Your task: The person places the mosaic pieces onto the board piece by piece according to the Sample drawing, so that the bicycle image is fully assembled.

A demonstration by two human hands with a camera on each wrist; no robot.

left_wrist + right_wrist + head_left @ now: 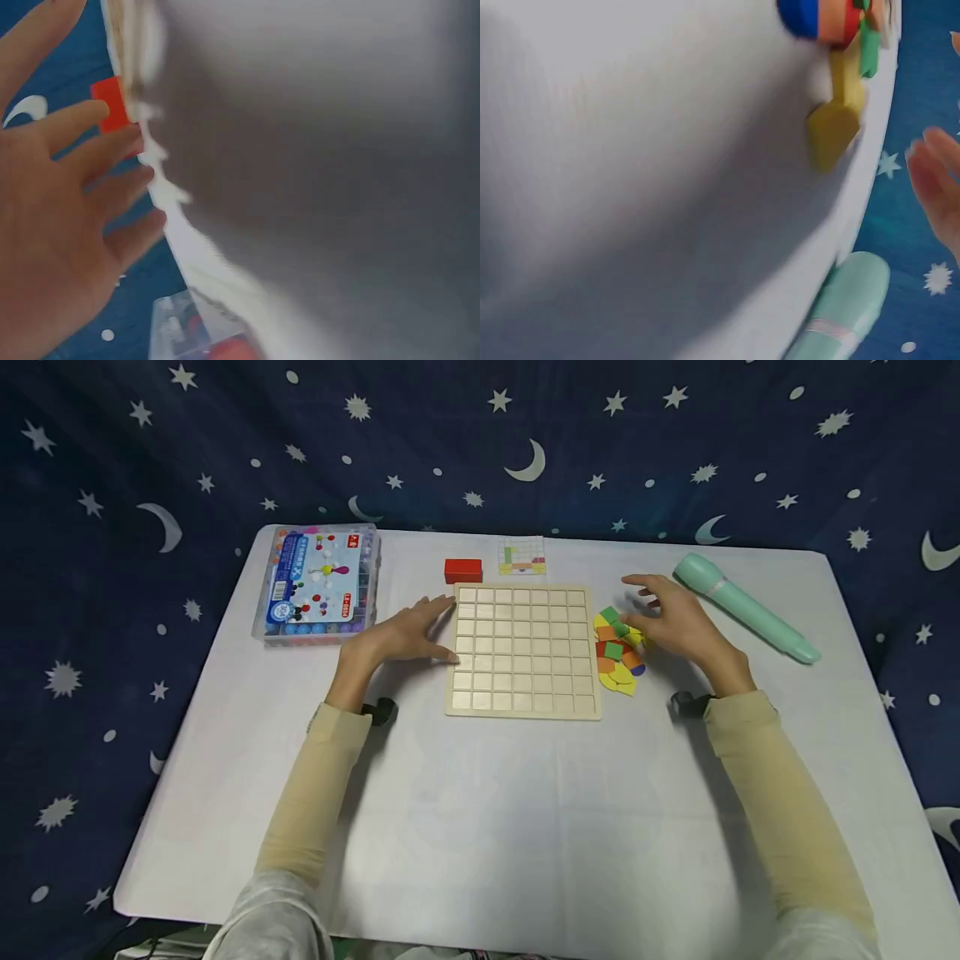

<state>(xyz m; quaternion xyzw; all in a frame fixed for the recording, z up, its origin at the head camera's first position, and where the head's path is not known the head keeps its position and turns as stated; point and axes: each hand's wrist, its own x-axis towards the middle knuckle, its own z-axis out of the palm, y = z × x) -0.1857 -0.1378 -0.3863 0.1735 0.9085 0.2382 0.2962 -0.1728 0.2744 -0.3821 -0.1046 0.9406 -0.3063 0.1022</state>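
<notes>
A square wooden grid board [522, 652] lies in the middle of the white table. My left hand [408, 631] is at the board's left edge, fingers spread and thumb tip by the rim; whether it touches cannot be told. In the left wrist view this hand [60, 187] has nothing in it. My right hand [675, 618] hovers beside a pile of coloured flat pieces [617, 674] on the board's right. Its fingers are relaxed and hold nothing that shows. Yellow pieces [836, 131] appear in the right wrist view, with only part of the hand [941, 180] visible.
A red block [463, 571] and a printed pattern card [522, 557] lie behind the board. A clear case of beads [315, 585] stands at the back left. At the right lies a mint-green tube-shaped object [750, 608]. A starry dark cloth [450, 443] hangs behind the table.
</notes>
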